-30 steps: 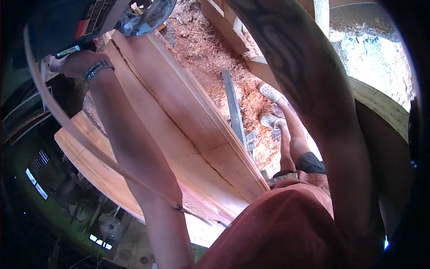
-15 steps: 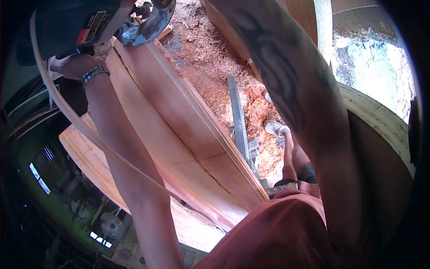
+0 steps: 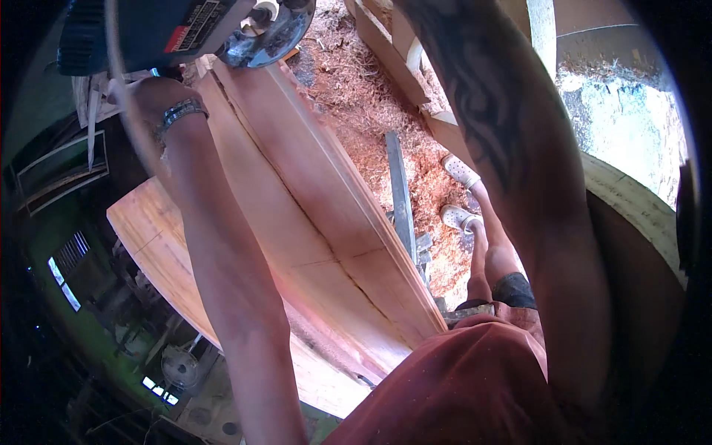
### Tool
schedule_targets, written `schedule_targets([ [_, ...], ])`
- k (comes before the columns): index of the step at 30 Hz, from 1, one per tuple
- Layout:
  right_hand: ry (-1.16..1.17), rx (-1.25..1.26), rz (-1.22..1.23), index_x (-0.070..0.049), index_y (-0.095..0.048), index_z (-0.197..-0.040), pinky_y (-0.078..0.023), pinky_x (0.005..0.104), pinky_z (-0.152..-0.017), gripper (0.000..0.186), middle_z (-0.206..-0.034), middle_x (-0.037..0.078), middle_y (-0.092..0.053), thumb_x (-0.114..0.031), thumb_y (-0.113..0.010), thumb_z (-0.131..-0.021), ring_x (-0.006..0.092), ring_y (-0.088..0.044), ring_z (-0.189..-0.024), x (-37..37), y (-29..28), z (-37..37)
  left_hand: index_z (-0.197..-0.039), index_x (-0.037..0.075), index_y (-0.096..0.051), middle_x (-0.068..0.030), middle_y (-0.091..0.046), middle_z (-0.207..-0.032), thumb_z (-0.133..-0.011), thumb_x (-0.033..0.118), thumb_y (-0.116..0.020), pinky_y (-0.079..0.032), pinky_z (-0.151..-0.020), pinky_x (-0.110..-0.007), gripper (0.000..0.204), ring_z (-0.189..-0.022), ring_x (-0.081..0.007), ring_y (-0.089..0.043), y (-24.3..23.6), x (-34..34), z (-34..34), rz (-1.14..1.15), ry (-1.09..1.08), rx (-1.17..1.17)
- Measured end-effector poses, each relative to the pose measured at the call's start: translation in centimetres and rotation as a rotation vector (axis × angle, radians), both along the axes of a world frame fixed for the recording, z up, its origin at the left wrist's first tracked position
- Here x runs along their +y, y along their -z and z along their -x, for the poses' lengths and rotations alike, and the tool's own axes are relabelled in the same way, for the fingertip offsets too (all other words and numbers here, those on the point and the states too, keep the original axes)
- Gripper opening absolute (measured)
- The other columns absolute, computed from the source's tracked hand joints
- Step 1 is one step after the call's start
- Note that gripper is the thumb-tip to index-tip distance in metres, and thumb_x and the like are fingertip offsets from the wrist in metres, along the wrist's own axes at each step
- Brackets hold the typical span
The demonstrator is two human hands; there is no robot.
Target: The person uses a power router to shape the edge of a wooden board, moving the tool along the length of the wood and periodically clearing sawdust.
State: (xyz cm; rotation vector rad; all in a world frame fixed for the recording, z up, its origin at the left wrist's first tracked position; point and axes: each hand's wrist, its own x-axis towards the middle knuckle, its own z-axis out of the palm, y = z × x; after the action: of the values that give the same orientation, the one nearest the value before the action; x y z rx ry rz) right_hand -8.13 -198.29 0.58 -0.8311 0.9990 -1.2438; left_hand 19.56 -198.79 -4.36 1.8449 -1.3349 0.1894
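Across the top left edge hangs a dark teal power tool (image 3: 148,33) with a vented motor housing, its upper part cut off by the frame. On its right side is a worn, shiny round metal part (image 3: 278,37). My left hand (image 3: 152,98), with a patterned band at the wrist, is closed at the tool's lower side; its fingers are mostly hidden and a loose cord blurs across them. Beneath the tool lies a long reddish-brown plank (image 3: 289,170) with a dark lengthwise crack. My tattooed right forearm reaches past the top edge, so the right hand is out of view.
A second pale board (image 3: 152,222) sticks out left of the plank. Reddish shavings (image 3: 356,96) cover the floor on the right, around a narrow grey bar (image 3: 399,193). My feet wear light clogs (image 3: 460,216). Large curved wooden pieces (image 3: 630,189) stand at right; a fan (image 3: 179,367) is at lower left.
The power tool and my left hand have shifted together, right and slightly up in the view. The view itself has also moved a little, and both clogs now show more fully.
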Motion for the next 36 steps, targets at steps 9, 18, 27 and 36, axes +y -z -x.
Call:
schedule_targets([
  [9, 0.249, 0.377, 0.216, 0.002, -0.075, -0.097, -0.047, 0.0423, -0.087, 0.067, -0.092, 0.021, -0.072, -0.061, -0.053, -0.091, 0.0316, -0.066, -0.094, 0.2, 0.0, -3.9, -0.130, -0.006, -0.041, -0.0287, -0.063, -0.115, -0.102, 0.018, -0.047, -0.068, -0.057, -0.045, 0.037, -0.072, -0.0366, -0.073, -0.6, -1.9, -7.2, 0.223, 0.210, 0.349],
  [18, 0.248, 0.411, 0.229, 0.001, -0.078, -0.097, -0.049, 0.0410, -0.086, 0.066, -0.092, 0.023, -0.074, -0.060, -0.053, -0.090, 0.0327, -0.068, -0.093, -1.2, 0.3, -4.3, -0.118, -0.011, -0.050, -0.0287, -0.066, -0.102, -0.103, 0.031, -0.051, -0.061, -0.044, -0.041, 0.045, -0.061, -0.0329, -0.071, -1.0, -1.6, -6.6, 0.184, 0.172, 0.250],
  [27, 0.244, 0.364, 0.244, 0.003, -0.077, -0.098, -0.049, 0.0403, -0.089, 0.068, -0.095, 0.024, -0.073, -0.060, -0.053, -0.090, 0.0321, -0.068, -0.097, -1.3, 0.0, -5.2, -0.122, -0.010, -0.053, -0.0260, -0.067, -0.106, -0.104, 0.040, -0.050, -0.061, -0.047, -0.039, 0.053, -0.069, -0.0340, -0.072, -1.7, -0.1, -7.4, 0.143, 0.108, 0.269],
  [36, 0.145, 0.304, 0.270, 0.005, -0.076, -0.097, -0.049, 0.0400, -0.086, 0.070, -0.093, 0.024, -0.073, -0.061, -0.054, -0.091, 0.0306, -0.069, -0.091, 0.7, -0.9, -5.3, -0.091, 0.022, -0.076, 0.0012, -0.074, -0.088, -0.099, 0.056, -0.055, -0.049, -0.069, -0.032, 0.041, -0.087, -0.0142, -0.073, 6.2, -6.3, -23.5, -0.182, -0.462, -1.095],
])
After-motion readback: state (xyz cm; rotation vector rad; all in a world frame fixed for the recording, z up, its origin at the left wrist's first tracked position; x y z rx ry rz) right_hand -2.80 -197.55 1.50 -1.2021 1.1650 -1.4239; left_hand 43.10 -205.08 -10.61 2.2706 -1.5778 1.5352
